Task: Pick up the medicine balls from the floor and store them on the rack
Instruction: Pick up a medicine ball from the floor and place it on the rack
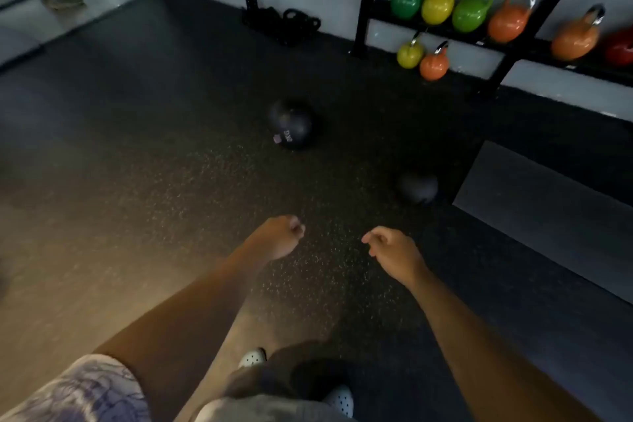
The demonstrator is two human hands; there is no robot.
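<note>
Black medicine ball on rubber floor, second ball nearer rack | left hand loosely curled, empty | right hand half-curled, empty | both forward, likely readying two-handed lift

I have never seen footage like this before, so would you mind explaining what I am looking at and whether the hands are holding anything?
This is a single picture from a camera worn on a person's head, looking forward and down, so the two bare arms reaching into view are the wearer's own. The left hand is loosely curled and the right hand half open; neither holds anything. On the dark rubber floor lie two black medicine balls, a larger one ahead and a smaller one to the right. Against the wall stands a black rack with coloured kettlebells.
</note>
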